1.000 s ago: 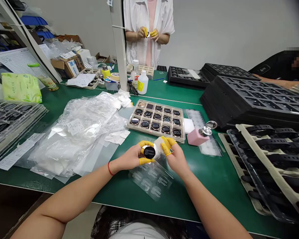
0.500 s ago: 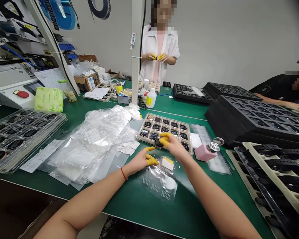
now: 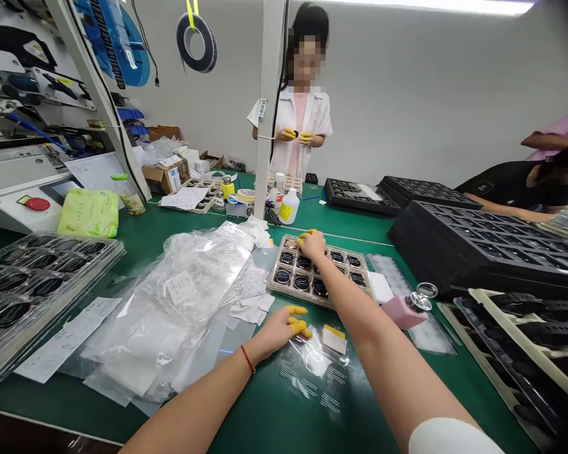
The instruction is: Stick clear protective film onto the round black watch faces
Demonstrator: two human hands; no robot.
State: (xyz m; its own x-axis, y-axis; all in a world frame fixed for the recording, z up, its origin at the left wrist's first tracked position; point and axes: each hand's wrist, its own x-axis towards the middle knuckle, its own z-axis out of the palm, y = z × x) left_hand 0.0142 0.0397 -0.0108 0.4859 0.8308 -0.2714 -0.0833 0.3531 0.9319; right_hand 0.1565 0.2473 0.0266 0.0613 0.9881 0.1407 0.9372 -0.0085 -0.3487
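Note:
My right hand (image 3: 311, 244), with yellow finger covers, reaches over the back row of a clear tray (image 3: 277, 287) of round black watch parts (image 3: 301, 282). Its fingertips point down into a compartment; what they grip, if anything, is hidden. My left hand (image 3: 284, 328), also in yellow finger covers, is over the mat in front of the tray, fingers apart and holding nothing. Beside it lie a clear printed film (image 3: 307, 378) and a small white and yellow pad (image 3: 334, 340).
Plastic bags (image 3: 165, 302) cover the left middle. A pink pump bottle (image 3: 406, 309) stands right of the tray. Black trays (image 3: 492, 252) and watch straps (image 3: 525, 328) fill the right. Another tray (image 3: 42, 271) lies far left. A person (image 3: 298, 120) stands across the table.
My right hand has moved from above the mat to the tray's back row; the dark round part it held no longer shows. My left hand stays near the film. The view has tilted up.

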